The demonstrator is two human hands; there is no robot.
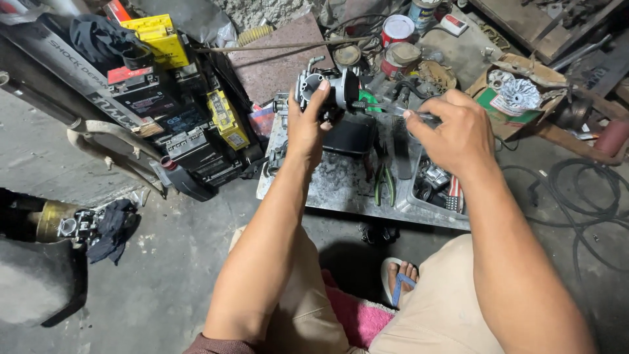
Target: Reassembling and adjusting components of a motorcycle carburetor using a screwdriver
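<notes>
Gripping a grey carburetor (327,88) in the closed left hand (305,124), its long axis horizontal, the person's right hand (452,131) pinches a screwdriver (393,109) pointing left into it.

Support: a dusty metal tray (327,187) on a grey concrete floor (177,262).
On tray, centre: green-handled pliers (385,183).
On tray, 12 o'clock: a black box (350,136).
On tray, 3 o'clock: small metal parts (432,178).
On floor, 9 o'clock: stacked batteries (190,131), black and yellow.
On floor, 8 o'clock: a dark rag (113,229).
On floor, 3 o'clock: coiled black cable (583,196).
</notes>
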